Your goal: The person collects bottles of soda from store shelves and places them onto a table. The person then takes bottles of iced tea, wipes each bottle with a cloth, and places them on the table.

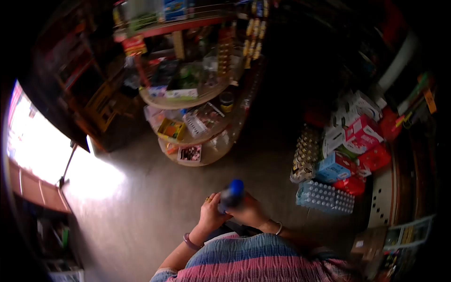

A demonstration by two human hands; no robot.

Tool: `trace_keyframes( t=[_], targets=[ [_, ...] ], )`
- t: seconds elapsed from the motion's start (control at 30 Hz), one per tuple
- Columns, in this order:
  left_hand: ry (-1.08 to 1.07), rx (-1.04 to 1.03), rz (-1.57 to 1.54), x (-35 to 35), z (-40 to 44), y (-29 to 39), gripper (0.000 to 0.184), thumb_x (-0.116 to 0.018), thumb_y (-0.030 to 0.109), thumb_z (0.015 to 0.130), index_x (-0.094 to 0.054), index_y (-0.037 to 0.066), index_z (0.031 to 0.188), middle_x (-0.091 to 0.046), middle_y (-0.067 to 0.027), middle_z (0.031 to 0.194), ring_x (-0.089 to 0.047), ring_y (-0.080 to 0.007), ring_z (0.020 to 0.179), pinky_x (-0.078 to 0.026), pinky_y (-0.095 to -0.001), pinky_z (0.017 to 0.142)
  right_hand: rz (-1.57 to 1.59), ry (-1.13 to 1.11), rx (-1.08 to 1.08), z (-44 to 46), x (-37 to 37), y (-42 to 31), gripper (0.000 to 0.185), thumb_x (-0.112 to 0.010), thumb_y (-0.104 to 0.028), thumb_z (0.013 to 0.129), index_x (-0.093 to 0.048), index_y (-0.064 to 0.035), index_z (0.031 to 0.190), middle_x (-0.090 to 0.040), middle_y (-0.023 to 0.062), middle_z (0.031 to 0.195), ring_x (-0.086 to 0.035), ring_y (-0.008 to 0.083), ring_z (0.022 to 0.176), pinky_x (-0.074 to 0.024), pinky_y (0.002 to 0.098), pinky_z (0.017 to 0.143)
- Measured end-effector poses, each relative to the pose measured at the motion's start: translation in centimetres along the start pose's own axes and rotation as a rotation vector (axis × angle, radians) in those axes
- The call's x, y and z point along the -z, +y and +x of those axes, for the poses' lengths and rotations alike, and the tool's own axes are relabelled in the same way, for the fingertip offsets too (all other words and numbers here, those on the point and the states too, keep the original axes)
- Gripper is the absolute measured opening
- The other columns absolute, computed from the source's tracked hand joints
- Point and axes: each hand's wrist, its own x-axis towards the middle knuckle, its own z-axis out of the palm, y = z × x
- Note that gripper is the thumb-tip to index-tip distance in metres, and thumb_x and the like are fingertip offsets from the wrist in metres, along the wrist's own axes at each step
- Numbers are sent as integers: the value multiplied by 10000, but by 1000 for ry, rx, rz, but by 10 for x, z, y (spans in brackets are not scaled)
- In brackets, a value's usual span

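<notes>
A dark bottle (229, 199) with a bright blue cap is held upright-looking in front of my body, blurred by motion. My left hand (211, 215) is closed on its left side, with a ring on one finger and a bangle at the wrist. My right hand (251, 214) lies against the bottle from the right, fingers curled round it but smeared. A thin bracelet (279, 228) circles that wrist. The label and the lower end of the bottle cannot be made out. Below the hands is my striped knitted top (253, 256).
A tiered shelf with rounded fronts (192, 163) stands ahead, carrying boxes and packets. On the right, shrink-wrapped bottles (324, 197), egg-tray-like packs (305, 157) and a blue carton (334, 165) are piled on the floor. Bright light enters through a doorway (42, 141) at left.
</notes>
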Motion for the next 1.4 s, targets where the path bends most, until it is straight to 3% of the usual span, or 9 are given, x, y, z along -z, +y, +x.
trace_keyframes(
  t=[0.33, 0.53, 0.63, 0.73, 0.83, 1.0, 1.13, 1.23, 1.4],
  targets=[
    [-263, -152, -1, -92, 182, -8, 501, -803, 228, 585, -538, 18, 954, -594, -163, 916, -595, -371, 855, -502, -430, 720, -53, 336, -152, 86, 94, 94, 544, -810, -283, 677, -554, 22, 1048, -623, 190, 933, -624, 307, 861, -486, 355, 740],
    [-298, -181, 57, -170, 308, 19, 554, -814, 234, 590, -541, 26, 1025, -608, -164, 908, -599, -367, 870, -500, -428, 720, -63, 327, -192, 168, 215, 135, 528, -809, -292, 668, -573, 9, 1033, -621, 198, 920, -617, 335, 847, -491, 367, 729],
    [-350, -156, 92, -207, 376, 39, 589, -800, 211, 600, -509, 22, 1077, -593, -183, 937, -591, -384, 870, -499, -436, 715, -98, 427, -73, 208, 282, 155, 523, -794, -332, 674, -591, 8, 1015, -615, 198, 922, -609, 351, 849, -494, 396, 721],
    [-322, -275, 139, -244, 434, 43, 628, -777, 186, 615, -469, 9, 1132, -572, -201, 979, -584, -401, 866, -499, -439, 709, -134, 436, -170, 245, 340, 159, 534, -776, -372, 684, -601, 7, 1016, -608, 198, 943, -603, 352, 862, -492, 419, 719],
    [-180, -273, 45, -270, 481, 72, 631, -748, 172, 632, -451, -8, 1158, -551, -211, 1009, -579, -410, 854, -498, -440, 707, -248, 527, -189, 281, 377, 180, 484, -796, -254, 645, -577, 6, 989, -609, 186, 956, -618, 338, 847, -494, 396, 730],
    [-194, -175, -7, -328, 575, 52, 737, -758, 212, 620, -389, -116, 1167, -557, -280, 908, -572, -456, 845, -481, -491, 690, -392, 552, -143, 360, 433, 237, 577, -791, -387, 642, -552, 37, 952, -565, 198, 876, -570, 393, 813, -467, 438, 655],
    [-141, -237, -111, -372, 687, 28, 727, -781, 246, 616, -423, -83, 1157, -559, -286, 934, -581, -454, 821, -485, -477, 682, -552, 529, -175, 443, 491, 259, 566, -747, -421, 702, -507, 46, 912, -534, 225, 859, -555, 409, 783, -450, 453, 653],
    [-214, -253, -296, -376, 787, 60, 732, -806, 250, 587, -452, -36, 1160, -571, -257, 955, -585, -450, 830, -487, -457, 715, -523, 457, -240, 507, 545, 271, 604, -681, -436, 764, -508, 87, 1014, -545, 255, 913, -556, 420, 848, -470, 466, 705],
    [-364, -75, -361, -395, 929, 71, 655, -795, 202, 643, -468, 3, 1174, -576, -161, 1072, -587, -275, 979, -460, -355, 868, -443, 507, -55, 602, 636, 290, 443, -647, -250, 821, -519, 39, 1130, -582, 219, 968, -577, 395, 898, -478, 423, 786]
  ],
)
